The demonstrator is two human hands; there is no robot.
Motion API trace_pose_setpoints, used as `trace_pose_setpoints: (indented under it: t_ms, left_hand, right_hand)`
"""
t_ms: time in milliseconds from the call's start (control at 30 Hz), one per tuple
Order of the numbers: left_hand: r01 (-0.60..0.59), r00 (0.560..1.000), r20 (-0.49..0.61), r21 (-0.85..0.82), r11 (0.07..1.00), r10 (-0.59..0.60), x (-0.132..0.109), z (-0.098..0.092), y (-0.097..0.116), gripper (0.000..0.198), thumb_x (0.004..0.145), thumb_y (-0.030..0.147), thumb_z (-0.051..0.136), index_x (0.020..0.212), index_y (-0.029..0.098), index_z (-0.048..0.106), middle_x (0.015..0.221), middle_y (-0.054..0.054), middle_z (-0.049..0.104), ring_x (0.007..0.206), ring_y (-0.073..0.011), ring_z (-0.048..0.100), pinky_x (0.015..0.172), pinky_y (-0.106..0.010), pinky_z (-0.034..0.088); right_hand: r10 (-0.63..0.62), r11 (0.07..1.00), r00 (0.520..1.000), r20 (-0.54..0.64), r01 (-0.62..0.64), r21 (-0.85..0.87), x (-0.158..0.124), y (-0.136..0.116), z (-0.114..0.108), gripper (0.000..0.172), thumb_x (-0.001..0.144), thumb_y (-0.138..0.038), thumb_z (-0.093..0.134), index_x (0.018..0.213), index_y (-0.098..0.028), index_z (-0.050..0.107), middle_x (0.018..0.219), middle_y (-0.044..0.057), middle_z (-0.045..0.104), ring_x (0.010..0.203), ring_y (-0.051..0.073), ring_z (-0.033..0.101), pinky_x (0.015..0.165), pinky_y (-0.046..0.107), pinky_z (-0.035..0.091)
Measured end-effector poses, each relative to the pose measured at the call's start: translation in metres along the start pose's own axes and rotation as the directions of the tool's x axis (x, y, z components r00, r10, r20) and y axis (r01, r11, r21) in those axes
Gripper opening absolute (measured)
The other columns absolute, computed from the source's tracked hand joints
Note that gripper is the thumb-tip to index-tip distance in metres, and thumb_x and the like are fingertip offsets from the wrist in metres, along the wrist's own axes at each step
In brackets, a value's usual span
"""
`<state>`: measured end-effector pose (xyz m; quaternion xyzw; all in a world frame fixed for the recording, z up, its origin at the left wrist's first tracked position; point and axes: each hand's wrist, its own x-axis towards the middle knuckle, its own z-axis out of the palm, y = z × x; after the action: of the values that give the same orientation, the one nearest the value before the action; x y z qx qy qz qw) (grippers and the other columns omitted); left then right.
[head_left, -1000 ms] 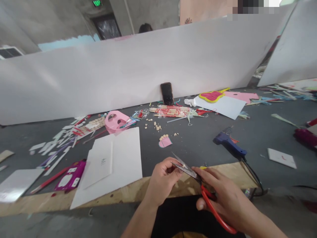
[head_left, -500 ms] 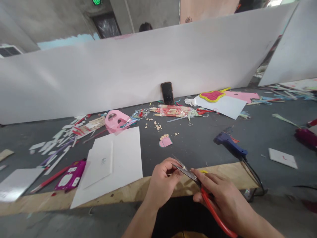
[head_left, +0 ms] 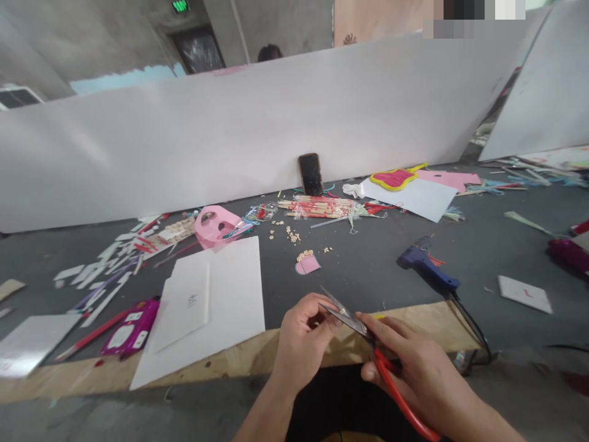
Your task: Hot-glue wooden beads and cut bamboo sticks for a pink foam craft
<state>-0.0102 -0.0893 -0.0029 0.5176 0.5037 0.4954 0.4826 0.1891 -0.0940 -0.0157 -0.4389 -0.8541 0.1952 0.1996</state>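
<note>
My right hand (head_left: 414,356) is wrapped round red-handled scissors (head_left: 352,320), their blades parted and pointing up to the left. At the blades, my left hand (head_left: 306,334) is closed in a pinch. A small pale piece (head_left: 343,311) shows between the blades by its fingertips; its kind is too small to make out. Both hands are above the table's front edge. Beyond them lies a small pink cutout (head_left: 307,264), its upper edge covered with little pale wooden-looking bits. More loose pale bits (head_left: 292,234) are scattered behind it.
A blue glue gun (head_left: 427,264) with a black cord lies to the right. White sheets (head_left: 230,294) and a purple box (head_left: 131,328) are at left. Behind stand a phone (head_left: 311,174) and a white partition (head_left: 230,135), with bundled sticks (head_left: 319,206) in front.
The hands and scissors stay almost in place, with the blades still apart. My right hand's fingers have shifted slightly on the handles. The things on the table have not moved.
</note>
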Motion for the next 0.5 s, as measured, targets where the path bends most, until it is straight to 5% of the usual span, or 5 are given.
trace_pose_setpoints:
  t_ms: [267, 500]
  left_hand:
    - [0.046, 0.997, 0.064, -0.06, 0.997, -0.043, -0.0003, -0.0016, 0.0043, 0.006, 0.077, 0.016, 0.063, 0.071, 0.015, 0.064, 0.078, -0.002, 0.06, 0.066, -0.0109, 0.052, 0.059, -0.021, 0.039]
    - [0.082, 0.989, 0.126, -0.066, 0.994, -0.074, -0.0006, -0.0031, 0.0084, 0.008, 0.077, 0.018, 0.062, 0.07, 0.014, 0.065, 0.075, -0.001, 0.058, 0.065, -0.0107, 0.05, 0.059, -0.021, 0.037]
  right_hand:
    - [-0.067, 0.997, 0.997, -0.024, 0.066, -0.041, 0.0002, -0.0025, -0.0039, 0.075, 0.075, -0.062, 0.062, 0.132, -0.015, 0.047, 0.1, 0.014, 0.063, 0.086, 0.024, 0.065, 0.071, 0.034, 0.055]
    - [-0.107, 0.99, 0.994, -0.038, 0.103, -0.092, 0.0015, -0.0051, -0.0048, 0.06, 0.084, -0.055, 0.055, 0.127, -0.013, 0.051, 0.096, 0.013, 0.066, 0.082, 0.023, 0.066, 0.069, 0.034, 0.056]
